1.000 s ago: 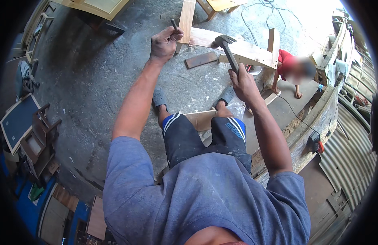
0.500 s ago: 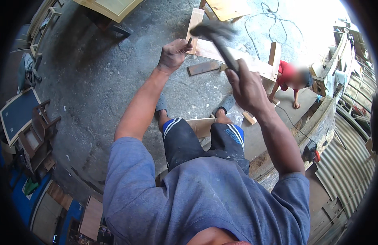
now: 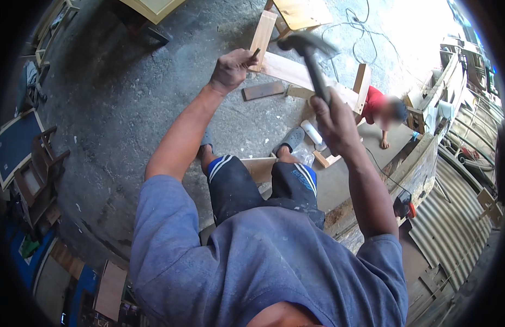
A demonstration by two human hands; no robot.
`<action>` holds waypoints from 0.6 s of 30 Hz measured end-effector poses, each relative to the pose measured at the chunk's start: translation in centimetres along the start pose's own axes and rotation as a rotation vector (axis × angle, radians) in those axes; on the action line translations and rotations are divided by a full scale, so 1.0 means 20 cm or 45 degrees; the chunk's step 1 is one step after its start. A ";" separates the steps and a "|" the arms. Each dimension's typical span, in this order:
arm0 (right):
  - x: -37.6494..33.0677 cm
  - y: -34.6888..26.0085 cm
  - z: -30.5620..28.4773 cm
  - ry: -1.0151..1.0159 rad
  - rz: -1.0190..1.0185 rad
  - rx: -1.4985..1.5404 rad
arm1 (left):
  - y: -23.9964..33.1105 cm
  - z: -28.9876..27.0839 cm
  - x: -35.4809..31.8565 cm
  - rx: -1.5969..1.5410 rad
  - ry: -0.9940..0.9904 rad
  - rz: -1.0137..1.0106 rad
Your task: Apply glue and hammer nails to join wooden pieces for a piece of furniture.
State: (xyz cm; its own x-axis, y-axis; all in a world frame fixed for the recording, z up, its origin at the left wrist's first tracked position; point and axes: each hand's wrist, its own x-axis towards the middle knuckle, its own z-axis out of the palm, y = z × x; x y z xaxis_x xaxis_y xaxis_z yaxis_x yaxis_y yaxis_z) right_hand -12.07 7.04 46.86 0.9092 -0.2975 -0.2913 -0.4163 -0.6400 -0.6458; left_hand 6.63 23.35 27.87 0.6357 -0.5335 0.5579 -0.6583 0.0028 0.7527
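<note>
My right hand (image 3: 337, 123) grips a claw hammer (image 3: 314, 64) by its handle, with the head raised toward the far side. Held out at the left, my left hand (image 3: 230, 72) is closed on a short, thin dark peg (image 3: 256, 53) that sticks up from the fingers. That hand is beside the near end of an upright light wood board (image 3: 264, 34). A long wooden board (image 3: 285, 66) runs from there to the right, partly behind the hammer, and meets another upright board (image 3: 362, 83). Whether my left hand touches the wood I cannot tell.
A person in a red top (image 3: 374, 102) crouches at the right, one hand on the ground. Wood offcuts (image 3: 263, 90) and a white bottle (image 3: 311, 131) lie near my feet. A cable (image 3: 367, 32) coils on the far floor. Chairs (image 3: 37, 177) stand at the left.
The hammer and my right hand have shifted slightly right and down, and the hammer is less blurred. My left hand still holds the peg. The white bottle now shows beside my right hand.
</note>
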 end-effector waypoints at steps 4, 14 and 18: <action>-0.05 -0.06 -0.09 0.053 0.004 0.250 | -0.03 0.00 0.01 -0.081 0.010 0.004; 0.05 -0.32 -0.09 -0.048 -0.006 -0.160 | -0.05 0.01 0.02 -0.118 -0.029 -0.018; 0.02 -0.25 -0.05 0.310 -0.612 0.335 | -0.05 0.02 0.01 -0.141 0.006 -0.015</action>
State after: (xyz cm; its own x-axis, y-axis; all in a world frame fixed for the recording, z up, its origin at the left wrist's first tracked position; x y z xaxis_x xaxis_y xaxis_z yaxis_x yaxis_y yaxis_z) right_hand -9.66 9.36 50.72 0.9549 -0.1917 0.2267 0.0849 -0.5556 -0.8271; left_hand 7.28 22.85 27.03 0.6450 -0.5298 0.5506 -0.6026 0.0904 0.7929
